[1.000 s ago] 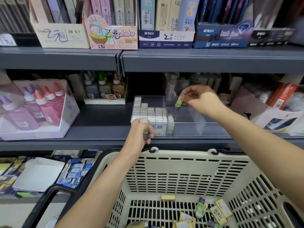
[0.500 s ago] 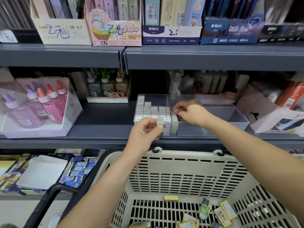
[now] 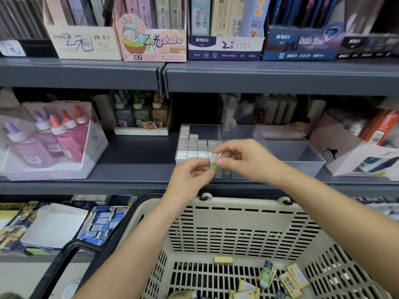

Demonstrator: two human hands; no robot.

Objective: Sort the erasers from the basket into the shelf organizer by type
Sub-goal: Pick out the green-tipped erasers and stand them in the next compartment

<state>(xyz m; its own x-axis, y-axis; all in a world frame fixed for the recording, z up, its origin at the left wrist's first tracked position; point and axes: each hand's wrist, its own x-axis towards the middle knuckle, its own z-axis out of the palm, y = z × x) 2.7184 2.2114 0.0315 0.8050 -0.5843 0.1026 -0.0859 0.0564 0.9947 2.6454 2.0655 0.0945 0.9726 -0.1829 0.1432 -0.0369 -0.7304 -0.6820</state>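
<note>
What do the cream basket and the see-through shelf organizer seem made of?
The cream slotted basket looks like moulded matte plastic, given its regular slots. The clear shelf organizer seems glossy transparent plastic, perhaps acrylic: the grey shelf shows through its walls.

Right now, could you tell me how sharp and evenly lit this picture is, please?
Head view: the eraser and the two hands pinching it, left hand and right hand, are slightly motion-blurred. The top boxes splay outward from the wide lens. The back of the middle shelf is dim, so the bottles there are hard to read. The clear organizer shows only faint walls.
</note>
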